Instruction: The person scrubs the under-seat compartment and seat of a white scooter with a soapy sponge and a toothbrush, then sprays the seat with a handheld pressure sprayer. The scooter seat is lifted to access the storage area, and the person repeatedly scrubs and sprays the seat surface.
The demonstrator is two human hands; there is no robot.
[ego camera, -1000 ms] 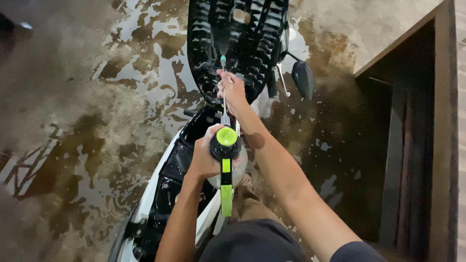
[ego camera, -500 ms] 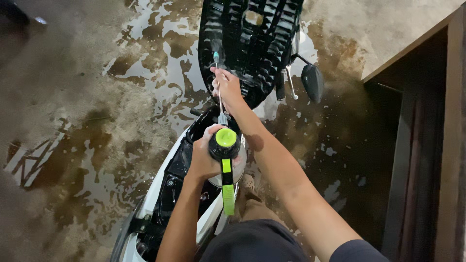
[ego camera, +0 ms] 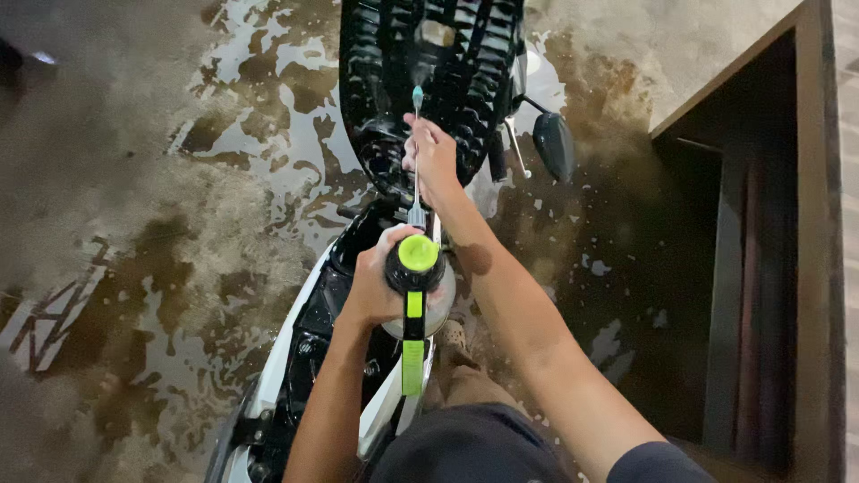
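Wet concrete floor [ego camera: 179,224], scooter [ego camera: 429,80] at 12 o'clock. Left hand [ego camera: 376,286] wrapped around green-capped sprayer bottle [ego camera: 417,268]; right hand [ego camera: 434,161] closed on its thin wand [ego camera: 416,134].

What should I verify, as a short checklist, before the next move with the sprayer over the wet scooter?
1. Left hand grips the sprayer bottle near its green cap: ok.
2. Right hand holds the thin wand partway along it: ok.
3. Nozzle tip points at the raised black seat underside: ok.
4. Spray flowing from the tip: cannot tell, too faint.
5. Footing: the ground is wet with puddles: not ok.
6. Mirror is clear of the right arm: ok.
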